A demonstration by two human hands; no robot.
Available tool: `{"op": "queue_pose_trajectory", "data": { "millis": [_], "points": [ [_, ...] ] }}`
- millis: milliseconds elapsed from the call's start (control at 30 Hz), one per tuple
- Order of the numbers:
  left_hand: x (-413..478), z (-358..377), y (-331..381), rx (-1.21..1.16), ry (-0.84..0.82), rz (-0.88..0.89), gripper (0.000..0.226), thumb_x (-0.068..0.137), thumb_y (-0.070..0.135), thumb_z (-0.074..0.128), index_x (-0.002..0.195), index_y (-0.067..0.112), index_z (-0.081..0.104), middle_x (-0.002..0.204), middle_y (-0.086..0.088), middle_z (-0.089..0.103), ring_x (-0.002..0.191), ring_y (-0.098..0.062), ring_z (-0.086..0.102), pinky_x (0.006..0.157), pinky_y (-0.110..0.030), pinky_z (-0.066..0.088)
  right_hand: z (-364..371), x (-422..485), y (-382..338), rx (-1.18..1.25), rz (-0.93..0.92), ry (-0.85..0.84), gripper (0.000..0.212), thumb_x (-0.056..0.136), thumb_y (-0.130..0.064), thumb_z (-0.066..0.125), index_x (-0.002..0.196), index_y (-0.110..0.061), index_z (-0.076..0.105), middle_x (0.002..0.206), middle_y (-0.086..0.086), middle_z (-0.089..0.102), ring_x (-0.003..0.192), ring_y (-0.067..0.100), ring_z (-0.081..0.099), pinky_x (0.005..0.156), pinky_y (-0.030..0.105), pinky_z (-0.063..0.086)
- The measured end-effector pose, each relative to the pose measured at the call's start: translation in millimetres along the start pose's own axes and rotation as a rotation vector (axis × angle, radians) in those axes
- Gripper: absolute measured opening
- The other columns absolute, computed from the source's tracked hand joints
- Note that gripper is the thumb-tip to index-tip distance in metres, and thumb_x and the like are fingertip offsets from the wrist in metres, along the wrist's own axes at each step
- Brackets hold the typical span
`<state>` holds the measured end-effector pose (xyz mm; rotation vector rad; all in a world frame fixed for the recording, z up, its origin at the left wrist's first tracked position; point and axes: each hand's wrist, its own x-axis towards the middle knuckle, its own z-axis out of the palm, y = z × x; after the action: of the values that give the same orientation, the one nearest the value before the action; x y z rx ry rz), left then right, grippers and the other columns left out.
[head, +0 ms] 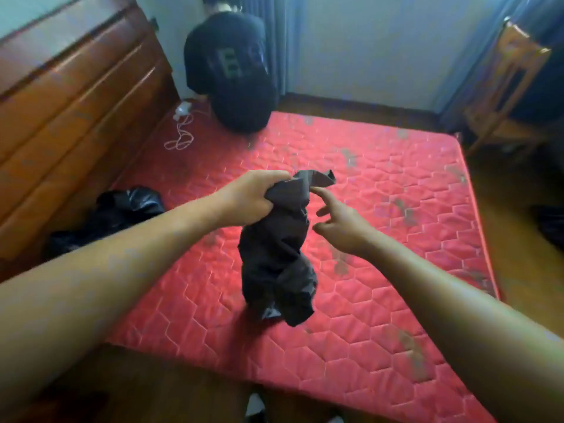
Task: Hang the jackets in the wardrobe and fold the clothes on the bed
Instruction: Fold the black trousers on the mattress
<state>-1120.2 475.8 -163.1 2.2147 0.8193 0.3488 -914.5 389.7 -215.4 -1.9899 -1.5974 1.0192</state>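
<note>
Over the middle of the red bed [396, 209] a crumpled dark garment [274, 254] is held bunched, hanging down. Its top is gripped by the left hand [253, 199]; the right hand [338, 221] is spread beside it, nothing held. Risk: twists could be folded in if not shaken out.

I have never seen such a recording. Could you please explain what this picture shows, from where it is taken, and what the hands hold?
There is no machine here. A person wears a camera on the head, so this single picture looks down at their own two arms. The left hand grips the top of a crumpled dark garment, which hangs down toward the red mattress. The right hand is open, its fingers reaching toward the cloth. A shiny black heap lies at the left, a white cable farther back, near another person.
</note>
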Motion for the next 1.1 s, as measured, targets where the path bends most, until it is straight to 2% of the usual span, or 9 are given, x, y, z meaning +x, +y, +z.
{"op": "queue_pose_trajectory", "data": {
  "millis": [133, 200, 267, 367, 467, 667, 833, 933, 1100],
  "points": [
    [4, -82, 93, 0.194, -0.005, 0.219, 0.029, 0.062, 0.001, 0.04, 0.078, 0.02, 0.053, 0.067, 0.01, 0.054, 0.066, -0.006, 0.051, 0.061, -0.02, 0.038, -75, -25, -58, -0.058, -0.168, 0.308, 0.099, 0.077, -0.01, 0.072, 0.157, -0.041, 0.022, 0.143, 0.011, 0.038, 0.134, 0.029, 0.04, 0.113, 0.042, 0.04],
    [2, -119, 131, 0.287, -0.005, 0.293, 0.038, 0.063, -0.006, 0.042, 0.077, 0.028, 0.05, 0.067, 0.016, 0.055, 0.066, 0.004, 0.052, 0.061, -0.014, 0.035, -109, -37, -85, -0.172, -0.228, 0.422, 0.092, 0.074, -0.015, 0.075, 0.151, -0.041, 0.032, 0.147, 0.008, 0.029, 0.139, 0.03, 0.03, 0.117, 0.045, 0.033],
    [-2, -148, 156, 0.393, 0.009, 0.36, 0.043, 0.063, -0.006, 0.043, 0.075, 0.035, 0.045, 0.068, 0.018, 0.054, 0.067, 0.003, 0.053, 0.061, -0.019, 0.036, -136, -47, -106, -0.341, -0.275, 0.502, 0.071, 0.069, -0.028, 0.076, 0.132, -0.033, 0.046, 0.144, 0.007, 0.038, 0.141, 0.032, 0.033, 0.117, 0.054, 0.029],
    [-7, -177, 168, 0.522, 0.062, 0.433, 0.031, 0.062, 0.001, 0.042, 0.076, 0.028, 0.043, 0.071, 0.009, 0.05, 0.07, -0.018, 0.05, 0.063, -0.034, 0.035, -154, -60, -111, -0.405, -0.156, 0.421, 0.045, 0.073, -0.038, 0.075, 0.104, -0.032, 0.043, 0.114, 0.003, 0.065, 0.116, 0.029, 0.059, 0.108, 0.054, 0.038],
    [-12, -195, 157, 0.631, 0.097, 0.451, 0.032, 0.061, 0.0, 0.041, 0.076, 0.028, 0.039, 0.08, 0.011, 0.041, 0.081, -0.018, 0.042, 0.071, -0.032, 0.029, -147, -70, -95, -0.268, -0.07, 0.338, 0.05, 0.073, -0.033, 0.084, 0.111, -0.022, 0.054, 0.105, 0.006, 0.068, 0.102, 0.03, 0.064, 0.086, 0.043, 0.052],
    [-21, -210, 138, 0.871, 0.087, 0.272, 0.023, 0.072, -0.004, 0.058, 0.087, 0.012, 0.051, 0.084, 0.008, 0.041, 0.093, -0.026, 0.05, 0.074, -0.03, 0.029, -143, -85, -87, -0.26, -0.047, 0.353, 0.053, 0.076, -0.03, 0.086, 0.119, -0.015, 0.058, 0.109, 0.007, 0.066, 0.102, 0.029, 0.062, 0.086, 0.04, 0.052],
    [-23, -220, 142, 0.973, -0.004, 0.185, 0.041, 0.076, 0.045, 0.077, 0.086, 0.024, 0.043, 0.071, 0.008, 0.048, 0.071, -0.026, 0.055, 0.064, -0.04, 0.046, -198, -117, -121, -0.527, -0.062, 0.488, 0.044, 0.081, -0.049, 0.08, 0.093, -0.023, 0.047, 0.102, 0.011, 0.065, 0.099, 0.035, 0.063, 0.081, 0.041, 0.05],
    [-13, -226, 164, 0.917, -0.013, 0.128, 0.05, 0.085, 0.076, 0.053, 0.096, 0.028, 0.045, 0.082, 0.004, 0.055, 0.077, -0.022, 0.056, 0.068, -0.037, 0.042, -230, -143, -141, -0.712, 0.0, 0.493, 0.052, 0.076, -0.068, 0.075, 0.092, -0.026, 0.051, 0.096, 0.004, 0.061, 0.095, 0.032, 0.061, 0.079, 0.041, 0.05],
    [12, -230, 184, 0.928, 0.036, 0.154, 0.03, 0.099, 0.054, 0.047, 0.101, 0.025, 0.044, 0.086, 0.001, 0.055, 0.078, -0.021, 0.055, 0.07, -0.039, 0.042, -263, -176, -134, -0.843, 0.145, 0.501, 0.05, 0.079, -0.065, 0.075, 0.104, -0.024, 0.061, 0.102, 0.002, 0.064, 0.095, 0.028, 0.062, 0.077, 0.04, 0.053]
  ]
}}
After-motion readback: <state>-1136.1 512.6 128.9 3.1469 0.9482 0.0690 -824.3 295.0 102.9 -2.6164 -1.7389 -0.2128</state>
